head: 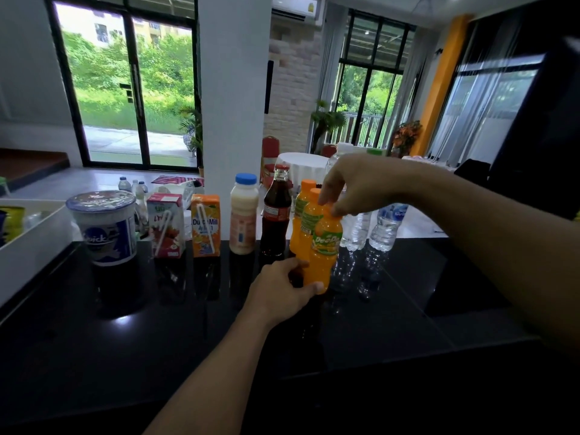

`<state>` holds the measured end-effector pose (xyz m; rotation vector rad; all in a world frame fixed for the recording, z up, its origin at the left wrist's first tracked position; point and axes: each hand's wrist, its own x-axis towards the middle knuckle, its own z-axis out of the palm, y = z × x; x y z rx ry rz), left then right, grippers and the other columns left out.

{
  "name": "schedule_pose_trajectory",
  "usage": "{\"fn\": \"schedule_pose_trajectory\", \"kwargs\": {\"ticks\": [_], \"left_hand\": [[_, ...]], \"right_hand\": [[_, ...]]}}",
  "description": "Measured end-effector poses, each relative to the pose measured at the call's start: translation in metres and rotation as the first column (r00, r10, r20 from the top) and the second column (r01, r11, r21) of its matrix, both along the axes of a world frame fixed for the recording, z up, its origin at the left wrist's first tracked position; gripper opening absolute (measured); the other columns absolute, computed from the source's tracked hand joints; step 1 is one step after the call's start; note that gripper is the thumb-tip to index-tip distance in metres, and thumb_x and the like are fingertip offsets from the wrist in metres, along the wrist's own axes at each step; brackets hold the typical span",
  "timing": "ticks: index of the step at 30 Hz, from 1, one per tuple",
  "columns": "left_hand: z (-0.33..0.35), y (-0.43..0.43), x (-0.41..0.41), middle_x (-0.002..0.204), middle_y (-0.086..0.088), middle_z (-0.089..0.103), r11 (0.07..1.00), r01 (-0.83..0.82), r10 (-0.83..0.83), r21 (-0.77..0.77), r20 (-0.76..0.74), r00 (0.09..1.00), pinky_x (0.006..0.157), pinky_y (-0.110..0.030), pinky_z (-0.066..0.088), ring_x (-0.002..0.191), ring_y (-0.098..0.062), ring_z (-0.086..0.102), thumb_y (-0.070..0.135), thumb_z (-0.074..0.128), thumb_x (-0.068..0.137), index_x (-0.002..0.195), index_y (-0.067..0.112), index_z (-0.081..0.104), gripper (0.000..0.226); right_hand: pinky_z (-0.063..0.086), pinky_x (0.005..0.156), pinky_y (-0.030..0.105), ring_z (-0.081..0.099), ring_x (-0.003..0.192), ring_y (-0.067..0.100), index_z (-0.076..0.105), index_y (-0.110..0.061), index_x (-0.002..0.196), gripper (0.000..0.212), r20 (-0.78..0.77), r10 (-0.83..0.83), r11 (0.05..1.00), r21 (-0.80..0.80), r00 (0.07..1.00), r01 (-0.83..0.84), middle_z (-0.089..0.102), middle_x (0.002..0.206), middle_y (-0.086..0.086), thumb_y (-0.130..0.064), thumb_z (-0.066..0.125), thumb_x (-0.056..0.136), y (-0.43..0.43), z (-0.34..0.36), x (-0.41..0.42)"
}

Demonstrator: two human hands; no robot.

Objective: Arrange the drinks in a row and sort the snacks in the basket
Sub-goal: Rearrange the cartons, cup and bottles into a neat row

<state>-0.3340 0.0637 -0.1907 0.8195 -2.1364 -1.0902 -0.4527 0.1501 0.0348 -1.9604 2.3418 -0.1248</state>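
Drinks stand along the far edge of a black counter (188, 324): a white tub (105, 227), a red carton (166, 226), an orange carton (205, 226), a blue-capped milk bottle (244, 215), a cola bottle (276, 215), then three orange juice bottles packed close together. My left hand (279, 291) grips the base of the nearest orange bottle (324, 246). My right hand (354, 183) pinches that bottle's cap from above. Another orange bottle (301, 211) stands right behind it. Two clear water bottles (387, 226) stand to the right, partly hidden by my right arm.
A white basket (28, 243) sits at the left edge of the counter with a yellow item inside. Beyond the counter are a white pillar, glass doors, round tables and chairs. A dark object (539, 136) fills the upper right.
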Motion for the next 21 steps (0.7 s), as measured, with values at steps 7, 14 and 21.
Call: {"fn": "schedule_pose_trajectory", "kwargs": {"ticks": [7,14,21], "left_hand": [[0.005,0.007,0.002,0.121,0.011,0.061,0.999,-0.009,0.01,-0.043,0.025,1.0,0.092,-0.04,0.054,0.108,-0.01,0.06,0.072,0.072,0.06,0.129,0.032,0.055,0.082],[0.006,0.006,0.001,0.116,0.013,0.064,0.999,-0.018,0.02,-0.05,0.038,0.999,0.091,-0.04,0.054,0.106,-0.008,0.061,0.079,0.069,0.055,0.124,0.031,0.059,0.085],[0.007,0.006,0.001,0.114,0.013,0.064,0.998,-0.019,0.021,-0.059,0.036,0.999,0.09,-0.039,0.055,0.104,-0.007,0.062,0.079,0.069,0.055,0.126,0.028,0.059,0.088]], "right_hand": [[0.06,0.07,0.03,0.07,0.072,0.017,0.076,-0.002,0.093,0.033,-0.166,-0.027,0.988,-0.153,0.986,0.001,0.076,0.085,0.009,-0.035,0.072,0.089,0.003,-0.015,0.001],[0.054,0.086,0.029,0.068,0.101,0.019,0.069,-0.006,0.123,0.04,-0.132,0.049,0.987,-0.147,0.99,-0.068,0.072,0.117,0.007,-0.028,0.073,0.09,0.008,-0.019,-0.001],[0.057,0.063,0.033,0.06,0.06,0.017,0.065,-0.004,0.084,0.039,-0.21,-0.026,0.972,-0.233,0.977,-0.024,0.064,0.073,0.007,-0.042,0.072,0.088,0.002,-0.026,0.001]]}}
